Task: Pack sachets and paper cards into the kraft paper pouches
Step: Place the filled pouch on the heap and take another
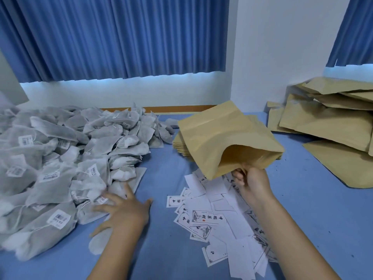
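The right hand (252,184) grips 1 open kraft pouch (222,138) by its mouth, above the scattered paper cards (222,219), which are too overlapped to count. The left hand (125,211) lies open, fingers spread, at the near edge of the sachets (60,150), a heap too dense to count, on the left of the blue worktop (165,168). 1 stack of flat pouches (179,144) sits behind the held one, and a loose pouch pile (323,122) lies far right.

The right hand (253,183) pinches an open tan kraft paper pouch (228,138) above scattered white printed cards (222,215); the left hand (125,209), fingers spread, touches grey mesh sachets (66,158).
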Demonstrator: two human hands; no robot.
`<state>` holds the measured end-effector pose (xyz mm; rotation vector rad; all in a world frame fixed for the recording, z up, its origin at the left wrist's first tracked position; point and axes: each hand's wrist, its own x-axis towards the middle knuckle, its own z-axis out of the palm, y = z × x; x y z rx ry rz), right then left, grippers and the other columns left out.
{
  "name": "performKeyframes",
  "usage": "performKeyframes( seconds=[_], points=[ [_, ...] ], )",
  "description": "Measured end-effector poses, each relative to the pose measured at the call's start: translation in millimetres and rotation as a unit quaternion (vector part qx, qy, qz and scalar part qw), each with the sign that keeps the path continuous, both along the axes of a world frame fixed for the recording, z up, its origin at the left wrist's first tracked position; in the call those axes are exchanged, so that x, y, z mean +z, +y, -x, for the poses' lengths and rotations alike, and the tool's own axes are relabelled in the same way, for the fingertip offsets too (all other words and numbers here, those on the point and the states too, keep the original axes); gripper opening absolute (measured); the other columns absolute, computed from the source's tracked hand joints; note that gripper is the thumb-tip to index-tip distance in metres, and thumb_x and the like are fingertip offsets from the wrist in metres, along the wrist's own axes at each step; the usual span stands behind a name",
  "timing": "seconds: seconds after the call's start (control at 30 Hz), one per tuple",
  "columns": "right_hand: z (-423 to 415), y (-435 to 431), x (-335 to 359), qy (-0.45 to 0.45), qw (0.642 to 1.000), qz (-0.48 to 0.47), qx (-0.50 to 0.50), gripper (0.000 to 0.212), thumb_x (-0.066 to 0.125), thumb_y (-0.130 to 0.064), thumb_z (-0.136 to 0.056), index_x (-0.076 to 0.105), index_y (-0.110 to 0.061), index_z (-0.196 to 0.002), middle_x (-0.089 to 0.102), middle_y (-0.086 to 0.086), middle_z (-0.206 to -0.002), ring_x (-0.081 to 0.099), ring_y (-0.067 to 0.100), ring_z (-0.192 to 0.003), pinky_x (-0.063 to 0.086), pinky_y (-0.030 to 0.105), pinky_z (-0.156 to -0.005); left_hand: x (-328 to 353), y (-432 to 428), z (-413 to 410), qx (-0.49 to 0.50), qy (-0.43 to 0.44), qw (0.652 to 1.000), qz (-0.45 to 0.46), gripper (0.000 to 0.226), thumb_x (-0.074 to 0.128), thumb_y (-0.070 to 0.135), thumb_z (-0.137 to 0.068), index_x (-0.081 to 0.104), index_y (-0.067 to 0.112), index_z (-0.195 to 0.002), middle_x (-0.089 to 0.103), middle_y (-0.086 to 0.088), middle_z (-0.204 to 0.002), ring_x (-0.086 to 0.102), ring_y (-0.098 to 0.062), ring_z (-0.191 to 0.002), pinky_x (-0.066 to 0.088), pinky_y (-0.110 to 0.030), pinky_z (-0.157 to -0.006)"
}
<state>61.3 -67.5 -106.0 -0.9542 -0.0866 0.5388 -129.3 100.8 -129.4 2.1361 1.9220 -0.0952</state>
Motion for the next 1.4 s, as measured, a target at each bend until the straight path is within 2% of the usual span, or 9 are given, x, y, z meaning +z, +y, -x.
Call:
performKeyframes(
  seconds=[0.13,0.27,0.43,0.57,0.67,0.83,1.13,1.27,1.4],
  points=[
    [1.2,-0.5,-2.5,-0.008,1.0,0.012,-0.024,0.026,0.033,0.002,-0.098,0.044,-0.01,-0.078,0.038,0.002,-0.056,0.035,0.008,-0.037,0.025,0.017,-0.034,-9.8,4.2,-10.9,-0.108,0.009,0.984,-0.145,0.05,0.04,0.036,-0.098,0.024,0.016,-0.142,0.035,-0.019,-0.133,0.054,-0.03,-0.11,0.05,-0.032,-0.081],
    [-3.4,-5.6,-2.5,0.004,0.999,-0.001,-0.052,0.024,0.035,0.001,-0.098,0.045,-0.011,-0.08,0.038,0.002,-0.061,0.034,0.008,-0.037,0.023,0.017,-0.035,-13.7,11.6,-18.9,-0.179,-0.046,0.959,-0.217,0.022,0.041,0.017,-0.099,0.048,0.007,-0.118,0.044,-0.013,-0.12,0.065,-0.025,-0.089,0.05,-0.033,-0.07],
    [-7.8,-6.0,-2.3,0.026,0.997,-0.006,-0.074,0.023,0.036,0.0,-0.099,0.044,-0.012,-0.081,0.037,0.002,-0.061,0.034,0.008,-0.037,0.023,0.017,-0.035,9.5,34.3,-22.3,-0.379,-0.249,0.765,-0.458,0.018,0.067,0.011,-0.087,0.063,-0.001,-0.098,0.052,-0.013,-0.094,0.055,-0.032,-0.076,0.044,-0.039,-0.062],
    [-8.4,-7.1,-3.5,0.027,0.997,-0.005,-0.068,0.023,0.036,-0.001,-0.099,0.044,-0.011,-0.08,0.036,0.003,-0.061,0.033,0.007,-0.036,0.022,0.016,-0.033,-4.6,33.4,-20.5,-0.145,0.002,0.938,-0.315,0.066,0.051,0.068,-0.08,0.053,0.016,-0.12,0.044,-0.017,-0.111,0.044,-0.035,-0.1,0.044,-0.052,-0.075],
    [-8.5,-7.0,-3.2,0.038,0.997,0.0,-0.07,0.026,0.037,-0.001,-0.099,0.043,-0.012,-0.075,0.036,0.003,-0.059,0.032,0.007,-0.035,0.02,0.016,-0.034,-12.6,41.2,-22.6,-0.086,0.064,0.976,-0.192,0.073,0.028,0.08,-0.08,0.031,0.037,-0.139,0.022,-0.015,-0.139,0.029,-0.044,-0.121,0.039,-0.071,-0.086],
    [-6.4,-5.6,-4.3,0.036,0.997,0.007,-0.064,0.025,0.037,-0.002,-0.099,0.044,-0.011,-0.077,0.037,0.002,-0.057,0.033,0.007,-0.035,0.021,0.017,-0.033,2.3,62.1,-36.3,-0.094,0.04,0.991,-0.084,0.067,0.04,0.069,-0.085,0.029,0.035,-0.142,0.013,-0.01,-0.145,0.03,-0.045,-0.124,0.035,-0.065,-0.096],
    [-5.9,-1.7,-8.5,0.044,0.997,0.006,-0.057,0.025,0.037,0.0,-0.098,0.045,-0.01,-0.076,0.038,0.002,-0.054,0.032,0.007,-0.035,0.021,0.016,-0.033,-5.3,44.7,-21.7,-0.294,-0.02,0.936,-0.194,0.057,0.059,0.056,-0.077,0.045,0.038,-0.129,0.033,-0.002,-0.129,0.057,-0.029,-0.099,0.048,-0.034,-0.075],
    [-4.7,-1.2,-8.9,0.045,0.997,0.006,-0.062,0.025,0.037,-0.002,-0.099,0.046,-0.01,-0.077,0.04,-0.001,-0.05,0.031,0.007,-0.035,0.022,0.016,-0.033,13.8,60.3,-30.0,-0.298,-0.033,0.954,0.01,0.087,0.064,0.063,-0.073,0.021,0.045,-0.146,0.007,-0.007,-0.15,0.049,-0.033,-0.123,0.04,-0.037,-0.1],
    [-3.3,-2.0,-7.8,0.044,0.997,-0.017,-0.056,0.024,0.039,-0.004,-0.1,0.047,-0.01,-0.078,0.043,-0.002,-0.047,0.033,0.007,-0.036,0.023,0.015,-0.034,19.0,59.8,-52.3,-0.271,0.043,0.961,0.015,0.081,0.063,0.062,-0.072,0.031,0.041,-0.143,0.01,-0.008,-0.15,0.044,-0.033,-0.126,0.043,-0.043,-0.1]
  ],
)
